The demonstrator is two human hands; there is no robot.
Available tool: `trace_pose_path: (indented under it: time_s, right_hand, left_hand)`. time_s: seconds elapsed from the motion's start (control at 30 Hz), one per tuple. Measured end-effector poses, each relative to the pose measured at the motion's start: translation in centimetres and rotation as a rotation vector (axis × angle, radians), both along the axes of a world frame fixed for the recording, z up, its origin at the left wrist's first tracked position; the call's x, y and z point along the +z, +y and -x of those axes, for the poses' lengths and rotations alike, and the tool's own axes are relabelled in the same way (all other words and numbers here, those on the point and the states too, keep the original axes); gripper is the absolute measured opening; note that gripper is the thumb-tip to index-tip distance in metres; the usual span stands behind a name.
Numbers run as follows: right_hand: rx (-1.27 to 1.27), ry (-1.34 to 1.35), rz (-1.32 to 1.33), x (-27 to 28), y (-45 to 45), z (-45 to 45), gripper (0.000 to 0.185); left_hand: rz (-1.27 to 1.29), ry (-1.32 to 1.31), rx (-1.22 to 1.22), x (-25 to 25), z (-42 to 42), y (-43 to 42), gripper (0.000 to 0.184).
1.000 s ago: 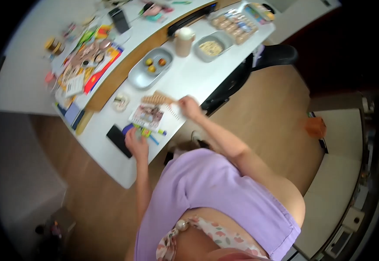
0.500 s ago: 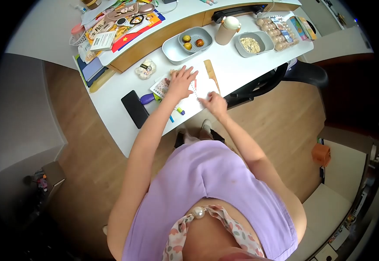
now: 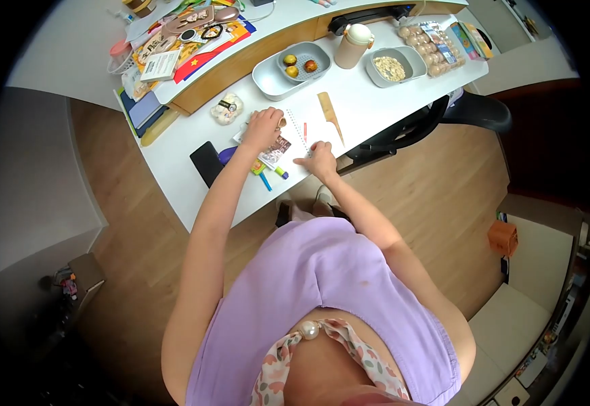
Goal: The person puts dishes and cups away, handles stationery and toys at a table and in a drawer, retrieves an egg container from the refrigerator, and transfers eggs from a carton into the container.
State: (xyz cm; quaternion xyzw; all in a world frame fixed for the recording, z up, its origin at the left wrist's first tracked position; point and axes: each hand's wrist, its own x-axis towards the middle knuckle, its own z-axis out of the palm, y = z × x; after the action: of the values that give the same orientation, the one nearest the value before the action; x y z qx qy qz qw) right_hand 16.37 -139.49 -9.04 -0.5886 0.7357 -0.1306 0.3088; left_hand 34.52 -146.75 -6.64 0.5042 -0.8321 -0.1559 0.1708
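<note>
On the white desk lies a spiral notebook (image 3: 316,135), its right page white with a small red item (image 3: 305,131) on it. My left hand (image 3: 262,130) has its fingers curled round a small brown object (image 3: 282,122), mostly hidden, above the picture page (image 3: 276,149). At the notebook's lower right edge is my right hand (image 3: 320,161), its thumb and fingers apart, with nothing visible in it. A flat wooden piece (image 3: 330,116) lies beyond it. Near my left wrist are a purple item (image 3: 226,155), a green-and-blue pen (image 3: 281,172) and a black phone (image 3: 206,163).
Behind the notebook stand a grey tray with fruit (image 3: 268,78), a wrapped white bundle (image 3: 227,108), a bottle (image 3: 352,49), a bowl of pale food (image 3: 404,62) and an egg pack (image 3: 437,51). A black chair (image 3: 474,112) is at the desk's right edge.
My left hand has left the phone area and, after spreading over the notebook, has drawn back and curled. My right hand has moved from the wooden piece to the page edge. The view has shifted.
</note>
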Motion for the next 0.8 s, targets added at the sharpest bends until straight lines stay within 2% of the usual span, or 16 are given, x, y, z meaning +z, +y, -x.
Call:
trace_pose_path:
  time_s: [0.03,0.13,0.23,0.33,0.37,0.5,0.57,0.77,0.8]
  right_hand:
    - [0.025,0.032,-0.051,0.3,0.1,-0.4,0.063]
    - [0.015,0.162,0.044,-0.7,0.3,-1.4,0.063]
    - [-0.03,-0.015,-0.135,-0.2,-0.9,-0.9,0.061]
    - [-0.071,-0.346,-0.179,-2.6,-1.8,0.0,0.058]
    - [-0.061,-0.377,-0.182,-0.7,-1.9,0.0,0.048]
    - [-0.055,-0.721,-0.131,2.0,-2.5,0.8,0.039]
    - [-0.035,-0.772,-0.079,3.7,-2.8,1.4,0.039]
    - [-0.034,-0.761,-0.003,9.9,-3.1,5.3,0.037]
    - [-0.015,-0.712,0.042,8.7,-3.4,6.8,0.036]
  left_hand:
    - [0.005,0.021,0.001,0.0,-0.3,-0.1,0.04]
    - [0.044,0.08,-0.006,-0.2,-1.3,-0.3,0.04]
    - [0.081,0.11,-0.016,-0.3,-1.9,-0.3,0.04]
    - [0.121,0.135,-0.018,-0.1,-2.2,-0.3,0.039]
    - [0.129,0.151,-0.021,-0.2,-2.4,-0.5,0.038]
    - [0.109,0.161,0.015,0.4,-3.0,-0.3,0.036]
    - [0.099,0.172,0.065,0.8,-2.9,-0.3,0.035]
    - [0.144,0.003,-0.038,0.1,-3.0,-0.5,0.036]
    - [0.174,-0.027,-0.057,-0.4,-2.7,-0.5,0.036]
